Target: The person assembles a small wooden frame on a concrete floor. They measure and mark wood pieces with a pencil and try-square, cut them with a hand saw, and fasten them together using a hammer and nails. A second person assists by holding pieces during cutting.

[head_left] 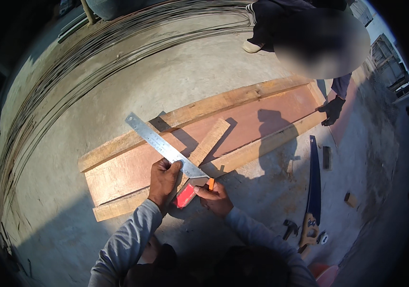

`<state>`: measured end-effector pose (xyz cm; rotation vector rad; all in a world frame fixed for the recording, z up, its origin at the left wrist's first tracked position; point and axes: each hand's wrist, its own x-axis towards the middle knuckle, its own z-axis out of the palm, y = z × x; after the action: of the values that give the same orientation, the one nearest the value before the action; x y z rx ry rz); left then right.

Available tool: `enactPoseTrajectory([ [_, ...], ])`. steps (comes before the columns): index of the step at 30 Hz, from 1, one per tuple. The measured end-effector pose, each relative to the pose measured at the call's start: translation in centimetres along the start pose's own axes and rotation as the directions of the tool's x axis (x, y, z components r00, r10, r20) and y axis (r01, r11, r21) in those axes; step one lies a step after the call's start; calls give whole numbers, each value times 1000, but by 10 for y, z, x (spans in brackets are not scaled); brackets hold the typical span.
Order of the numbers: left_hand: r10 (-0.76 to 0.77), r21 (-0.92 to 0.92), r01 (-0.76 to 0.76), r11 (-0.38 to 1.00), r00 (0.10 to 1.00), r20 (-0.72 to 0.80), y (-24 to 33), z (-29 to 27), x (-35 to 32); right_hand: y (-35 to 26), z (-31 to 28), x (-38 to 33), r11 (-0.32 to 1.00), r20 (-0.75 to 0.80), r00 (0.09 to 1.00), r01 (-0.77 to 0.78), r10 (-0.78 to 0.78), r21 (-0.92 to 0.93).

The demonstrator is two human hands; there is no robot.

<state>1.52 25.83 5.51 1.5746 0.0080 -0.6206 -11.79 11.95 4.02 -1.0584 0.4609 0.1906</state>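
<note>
In my left hand (165, 181) is a try square, its thumb pressed on the steel blade (159, 143). The blade slants from the far left down to a red and grey handle (185, 193). A short wooden batten (211, 139) passes beneath the blade, its near end by my hands. My right hand (215, 198) is closed around a short orange pencil (211, 184) close to the blade's near end, its fingertips beside the red handle. Under all this lies a long shallow form of timber rails (223, 101) with a reddish plywood panel (118, 185) between them.
A co-worker's gloved hand (332, 111) rests at the form's far right end. On the concrete to the right lie a handsaw (313, 191), a hammer (290, 228), a tape measure (323, 237) and wood offcuts (351, 199). Long steel rods (70, 62) curve along the far left.
</note>
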Motion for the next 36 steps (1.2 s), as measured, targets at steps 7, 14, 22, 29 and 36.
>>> enactPoseTrajectory([
  [7,35,69,-32,997,999,-41,-1,1,2,1,-3,-5,993,-37,995,88,-90,-73],
  [14,51,109,-42,993,995,-81,-7,1,4,-41,-35,-30,902,-311,891,201,-330,-382],
  [22,90,154,-74,985,991,-97,-8,0,5,-63,-19,1,739,-37,865,405,-501,-539],
  [29,143,203,-113,973,980,-140,-12,2,5,-50,-23,12,498,112,709,589,-696,-636],
  [36,165,272,-119,955,974,-153,-14,1,5,-45,-18,15,421,138,666,603,-733,-677],
])
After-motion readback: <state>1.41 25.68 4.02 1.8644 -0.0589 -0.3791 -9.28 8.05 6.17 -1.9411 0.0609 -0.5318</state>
